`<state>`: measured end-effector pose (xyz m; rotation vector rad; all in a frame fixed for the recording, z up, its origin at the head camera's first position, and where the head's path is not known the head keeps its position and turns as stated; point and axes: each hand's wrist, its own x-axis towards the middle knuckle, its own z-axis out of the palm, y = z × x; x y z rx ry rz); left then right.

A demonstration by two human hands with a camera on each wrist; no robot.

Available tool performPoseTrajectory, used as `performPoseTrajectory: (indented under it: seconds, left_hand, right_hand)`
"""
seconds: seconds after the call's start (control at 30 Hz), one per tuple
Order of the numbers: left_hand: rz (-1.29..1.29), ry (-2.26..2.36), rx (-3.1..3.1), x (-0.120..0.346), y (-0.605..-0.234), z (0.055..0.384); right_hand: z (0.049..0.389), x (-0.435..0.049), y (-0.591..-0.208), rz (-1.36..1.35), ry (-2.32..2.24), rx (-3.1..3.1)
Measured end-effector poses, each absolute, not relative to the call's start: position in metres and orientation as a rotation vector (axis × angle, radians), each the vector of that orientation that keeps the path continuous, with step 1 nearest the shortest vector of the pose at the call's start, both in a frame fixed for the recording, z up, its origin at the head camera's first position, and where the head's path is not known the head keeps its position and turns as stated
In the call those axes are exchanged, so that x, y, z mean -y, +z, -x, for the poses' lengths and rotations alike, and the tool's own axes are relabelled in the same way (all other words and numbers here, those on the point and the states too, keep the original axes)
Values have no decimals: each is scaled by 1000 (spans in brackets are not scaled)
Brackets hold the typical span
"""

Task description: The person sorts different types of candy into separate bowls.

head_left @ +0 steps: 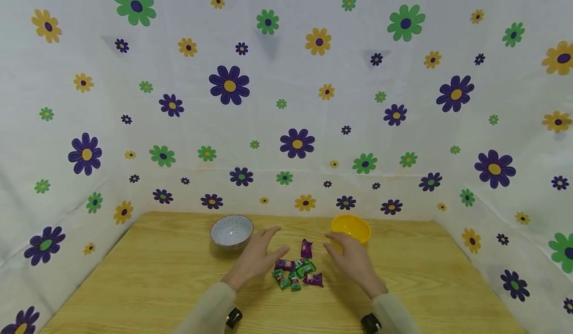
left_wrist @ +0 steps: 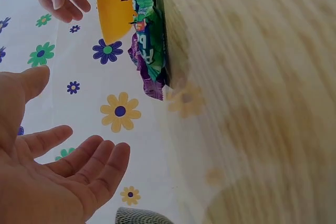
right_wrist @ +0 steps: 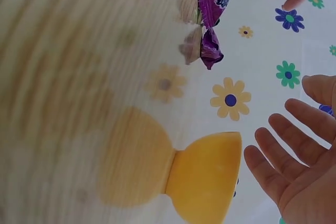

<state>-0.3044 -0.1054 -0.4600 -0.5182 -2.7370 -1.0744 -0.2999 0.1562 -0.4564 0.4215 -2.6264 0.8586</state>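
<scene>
A small group of wrapped candies lies on the table between my hands: green ones, such as the green candy (head_left: 306,269), and purple ones, such as the purple candy (head_left: 306,249) at the far side. My left hand (head_left: 256,255) hovers to their left with fingers spread, holding nothing. To their right, my right hand (head_left: 353,260) is likewise empty, its fingers extended. Just beyond the left hand stands a grey speckled bowl (head_left: 232,230). A yellow bowl (head_left: 351,227) sits behind the right hand, which partly covers its near side; the right wrist view shows this yellow bowl (right_wrist: 205,177) upright.
The wooden table (head_left: 156,274) carries all of this. A white cloth with printed flowers (head_left: 295,85) hangs behind it and along both sides. Black bands (head_left: 234,317) are on both wrists.
</scene>
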Motion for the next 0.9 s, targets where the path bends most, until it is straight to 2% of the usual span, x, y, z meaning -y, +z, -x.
performPoseTrajectory:
  seconds: [0.5,0.9]
  left_hand:
    - [509,-1398,2808,94,-473,338]
    - [597,-1416,2855,81,-474,354]
  right_hand:
    - [318,-185,-462,-116,1129,2426]
    - [339,-213,-464,269,1659,2385]
